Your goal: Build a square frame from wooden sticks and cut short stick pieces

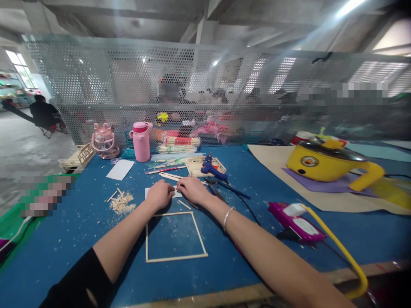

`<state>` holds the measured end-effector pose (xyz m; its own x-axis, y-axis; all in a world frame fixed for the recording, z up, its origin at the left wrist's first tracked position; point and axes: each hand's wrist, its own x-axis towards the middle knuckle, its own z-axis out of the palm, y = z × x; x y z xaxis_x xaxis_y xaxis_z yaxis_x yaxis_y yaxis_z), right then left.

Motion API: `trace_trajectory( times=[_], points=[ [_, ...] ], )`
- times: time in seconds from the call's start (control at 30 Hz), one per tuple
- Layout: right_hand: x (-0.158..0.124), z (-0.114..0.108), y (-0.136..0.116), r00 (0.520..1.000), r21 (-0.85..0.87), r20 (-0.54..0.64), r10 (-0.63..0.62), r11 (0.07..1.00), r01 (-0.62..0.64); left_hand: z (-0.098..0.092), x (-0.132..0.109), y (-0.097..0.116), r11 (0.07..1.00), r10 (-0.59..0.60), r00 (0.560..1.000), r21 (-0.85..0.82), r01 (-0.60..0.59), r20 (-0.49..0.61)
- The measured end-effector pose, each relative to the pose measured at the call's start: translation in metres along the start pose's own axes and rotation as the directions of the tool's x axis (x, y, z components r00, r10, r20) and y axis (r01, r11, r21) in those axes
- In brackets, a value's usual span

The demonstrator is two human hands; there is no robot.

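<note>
My left hand [160,194] and my right hand [192,189] are close together over a small white paper [177,194] on the blue table. The fingers of both hands are bent and pressed together; whatever they pinch is too small to make out. Just beyond them lie a few thin wooden sticks [171,176], and two short pieces [185,205] rest below my right hand. Nearer to me, a four-sided frame of thin sticks [176,258] lies flat. A heap of short stick bits [122,202] is left of my left hand.
A blue glue gun [212,167] rests on a small wooden stick structure [195,166] behind my hands. Pink bottles [141,143] stand at the back left. To the right are a purple power strip [298,222] with a yellow cable and a yellow pot [324,164]. A person sits far left.
</note>
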<state>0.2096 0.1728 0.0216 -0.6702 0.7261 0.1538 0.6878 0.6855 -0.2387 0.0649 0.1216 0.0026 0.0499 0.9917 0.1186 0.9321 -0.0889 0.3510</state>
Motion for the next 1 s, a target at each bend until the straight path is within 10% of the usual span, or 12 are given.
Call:
trace_trajectory(
  times=[1.0],
  points=[
    [-0.0033, 0.0068, -0.0056, 0.998, -0.148, -0.03, 0.047, 0.988, -0.051, -0.0004, 0.0014, -0.0024, 0.998, 0.025, 0.999, 0.049, -0.027, 0.026]
  ],
)
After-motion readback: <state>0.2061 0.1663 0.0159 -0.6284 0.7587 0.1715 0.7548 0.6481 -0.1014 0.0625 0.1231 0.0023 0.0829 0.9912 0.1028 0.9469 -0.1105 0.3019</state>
